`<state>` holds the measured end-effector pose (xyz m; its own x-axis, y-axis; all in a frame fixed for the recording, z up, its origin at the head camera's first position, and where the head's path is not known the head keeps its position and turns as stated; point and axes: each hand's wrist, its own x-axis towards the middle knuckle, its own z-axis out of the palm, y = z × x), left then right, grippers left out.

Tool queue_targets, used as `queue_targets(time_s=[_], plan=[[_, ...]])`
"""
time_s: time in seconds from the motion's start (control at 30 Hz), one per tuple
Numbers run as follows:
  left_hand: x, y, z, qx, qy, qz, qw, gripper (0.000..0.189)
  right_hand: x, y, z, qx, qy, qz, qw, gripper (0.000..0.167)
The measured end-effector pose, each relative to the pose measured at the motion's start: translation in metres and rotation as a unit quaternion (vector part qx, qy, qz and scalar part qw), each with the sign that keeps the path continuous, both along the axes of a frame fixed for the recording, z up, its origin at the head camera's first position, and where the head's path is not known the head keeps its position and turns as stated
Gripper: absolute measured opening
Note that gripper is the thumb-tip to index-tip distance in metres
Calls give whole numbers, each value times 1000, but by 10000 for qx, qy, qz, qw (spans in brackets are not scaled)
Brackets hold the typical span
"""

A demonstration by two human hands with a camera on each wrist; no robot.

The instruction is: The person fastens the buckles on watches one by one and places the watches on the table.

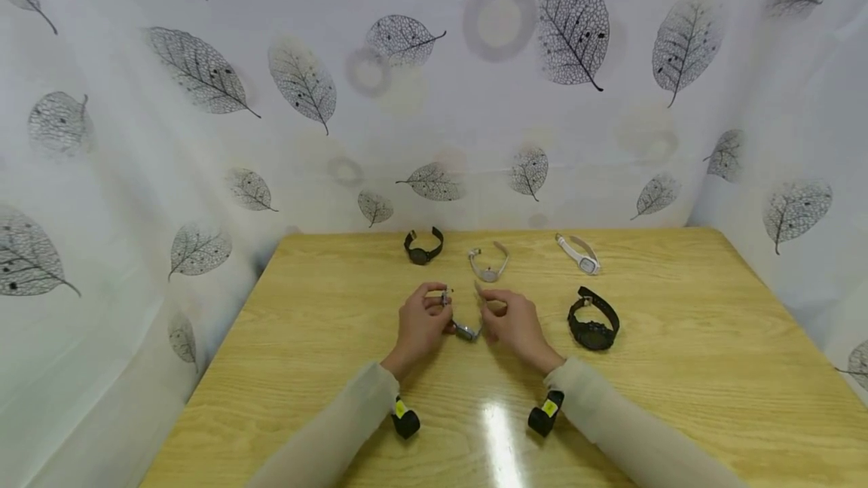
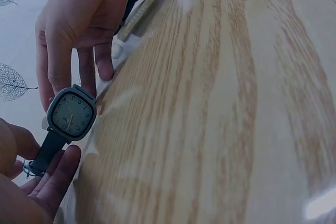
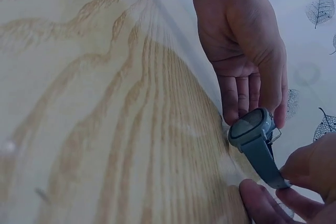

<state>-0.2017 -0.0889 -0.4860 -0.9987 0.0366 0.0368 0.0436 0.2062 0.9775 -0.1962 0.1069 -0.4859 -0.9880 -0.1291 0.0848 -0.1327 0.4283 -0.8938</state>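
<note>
A watch with a grey-green strap is held between both hands, low over the table. Its squarish dial with numerals faces out in the left wrist view, where the case is plain to see. My left hand pinches the strap's buckle end, and the metal buckle shows by the fingers. On the other side, my right hand pinches the free end of the strap between thumb and fingers. The two strap halves stand up from the case, spread apart.
Beyond the hands lie a small black watch, a slim pale watch and a white watch. A bulky black watch lies right of my right hand. A leaf-printed white curtain borders the wooden table.
</note>
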Motion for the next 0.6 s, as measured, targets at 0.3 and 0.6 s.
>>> queue_targets(time_s=[0.3,0.6], plan=[[-2,-5,4,373,119,-22,9992,37,2,4,4,-516,451,148,9975,42],[1,-5,15,-76,912,-89,9958,34,-3,10,16,-1180,722,240,9901,41]])
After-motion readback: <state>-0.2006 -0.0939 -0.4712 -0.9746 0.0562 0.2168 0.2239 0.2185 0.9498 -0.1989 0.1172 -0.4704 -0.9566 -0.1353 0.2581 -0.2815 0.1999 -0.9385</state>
